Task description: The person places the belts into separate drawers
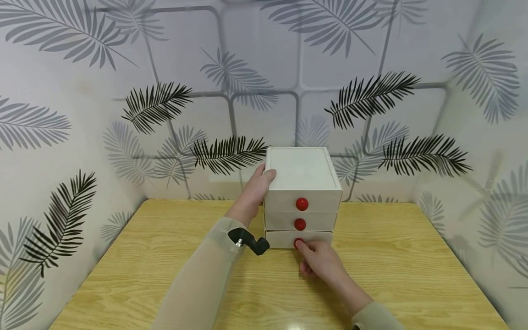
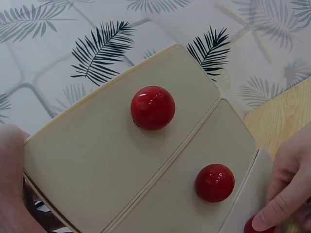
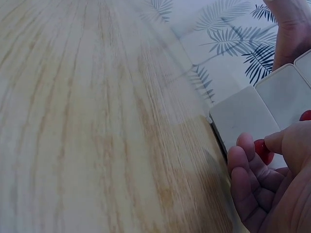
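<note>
A white three-drawer cabinet (image 1: 303,169) stands on the table, with one round red knob on each drawer front. My left hand (image 1: 255,188) holds the cabinet's upper left side, its thumb over the top edge; its other fingers are mostly hidden. With thumb and forefinger, my right hand (image 1: 323,261) pinches the bottom drawer's red knob (image 3: 263,152). That bottom drawer (image 1: 278,239) looks shut or nearly so. The top knob (image 2: 152,108) and middle knob (image 2: 214,183) are untouched. In the right wrist view, the right hand's remaining fingers curl loosely below the knob.
The cabinet stands on a wood-grain table (image 1: 185,256), toward its far edge. Behind and on both sides rise pale walls (image 1: 264,119) with a leaf print. A black mount (image 1: 249,240) sits on my left wrist.
</note>
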Available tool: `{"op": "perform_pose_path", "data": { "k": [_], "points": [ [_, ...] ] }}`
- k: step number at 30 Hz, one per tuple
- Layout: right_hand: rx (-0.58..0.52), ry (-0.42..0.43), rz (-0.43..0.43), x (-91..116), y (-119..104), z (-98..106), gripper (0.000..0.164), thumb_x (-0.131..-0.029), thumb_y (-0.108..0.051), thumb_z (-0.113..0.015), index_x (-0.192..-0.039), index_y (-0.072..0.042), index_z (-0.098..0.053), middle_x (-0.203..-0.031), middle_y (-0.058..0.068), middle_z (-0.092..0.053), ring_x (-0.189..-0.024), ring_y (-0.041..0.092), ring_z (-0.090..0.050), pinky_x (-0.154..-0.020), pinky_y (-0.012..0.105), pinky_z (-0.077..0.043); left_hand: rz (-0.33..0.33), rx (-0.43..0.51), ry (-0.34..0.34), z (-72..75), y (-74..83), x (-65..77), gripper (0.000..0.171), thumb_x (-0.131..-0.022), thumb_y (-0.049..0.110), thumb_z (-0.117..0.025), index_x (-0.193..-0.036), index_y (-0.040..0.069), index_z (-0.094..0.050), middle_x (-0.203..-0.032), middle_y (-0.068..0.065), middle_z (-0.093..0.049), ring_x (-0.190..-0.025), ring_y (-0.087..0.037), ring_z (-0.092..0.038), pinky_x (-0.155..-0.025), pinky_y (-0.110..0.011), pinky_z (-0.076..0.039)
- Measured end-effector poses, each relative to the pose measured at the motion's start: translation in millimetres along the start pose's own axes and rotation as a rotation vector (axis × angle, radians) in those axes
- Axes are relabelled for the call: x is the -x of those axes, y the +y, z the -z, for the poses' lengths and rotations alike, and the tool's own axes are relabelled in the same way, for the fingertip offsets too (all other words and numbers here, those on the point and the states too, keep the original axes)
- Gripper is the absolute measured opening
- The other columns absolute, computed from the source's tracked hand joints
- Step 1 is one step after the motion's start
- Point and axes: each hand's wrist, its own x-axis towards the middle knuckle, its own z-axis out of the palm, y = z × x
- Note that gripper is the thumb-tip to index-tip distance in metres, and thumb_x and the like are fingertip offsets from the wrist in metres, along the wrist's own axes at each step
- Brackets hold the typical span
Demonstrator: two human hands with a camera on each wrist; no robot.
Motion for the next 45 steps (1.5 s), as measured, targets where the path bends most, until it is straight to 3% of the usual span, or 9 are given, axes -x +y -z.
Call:
{"op": "perform_pose_path", "data": {
  "k": [37,45],
  "points": [
    [-0.080,-0.032,-0.018,-4.8,-1.7,-1.6,0.046,-0.116,-0.035,-0.061,-0.086,-0.001,-0.071,-0.064,0.006,-0.067,-0.058,0.017,-0.064,-0.055,0.032,-0.053,0.022,0.006,0.008,-0.6,1.2,-1.3,0.070,-0.115,0.047,-0.047,-0.178,0.027,-0.023,-0.177,-0.012,-0.032,-0.157,-0.040,-0.035,-0.124,-0.066,-0.029],
    [-0.136,-0.054,-0.024,-5.9,-2.6,-0.2,0.045,-0.115,-0.031,-0.062,-0.085,0.001,-0.070,-0.063,0.006,-0.064,-0.058,0.018,-0.060,-0.054,0.032,-0.051,0.032,0.006,-0.007,1.3,7.0,-1.1,0.066,-0.116,0.044,-0.048,-0.176,0.026,-0.029,-0.171,-0.015,-0.041,-0.148,-0.042,-0.045,-0.117,-0.067,-0.039]
  ]
}}
